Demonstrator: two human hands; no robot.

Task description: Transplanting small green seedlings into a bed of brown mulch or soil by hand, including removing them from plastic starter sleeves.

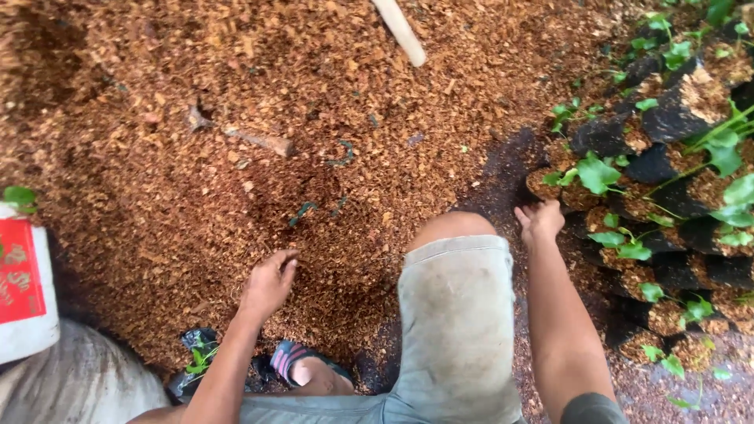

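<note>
Coarse brown husk: a deep, crumbly bed of chips (236, 141) fills the ground ahead of you, dry orange-brown at the top and darker and damper near your knee.
Far left edge: a white container with a red label (23, 286) stands at the edge of the view, a green leaf showing above it; below it lies a grey, rounded, dusty surface.
Left hand: your left hand (269, 283) rests on the husk with fingers loosely curled and half open, tips touching the chips; you cannot tell whether it has gathered any.
Below the left arm: a crumpled black nursery bag with a small seedling (198, 357) lies by your sandalled foot (302, 369).
Middle: your bent knee in pale, stained shorts (455, 314) splits the view; a pale wooden handle (400, 30) lies on the husk at the top.
Open room: the widest free stretch of husk lies ahead of your left hand, up to a flat stone-like piece (263, 141).
Right hand: your right hand (540, 220) is closed into a loose fist at the edge of the nearest filled bag (550, 184); what it holds, if anything, is hidden.
Far right: rows of black bags packed with husk (675, 118) stand touching one another, each with a glossy green seedling.
Bottom right: reddish gravelly ground (628, 392) borders the bags.
</note>
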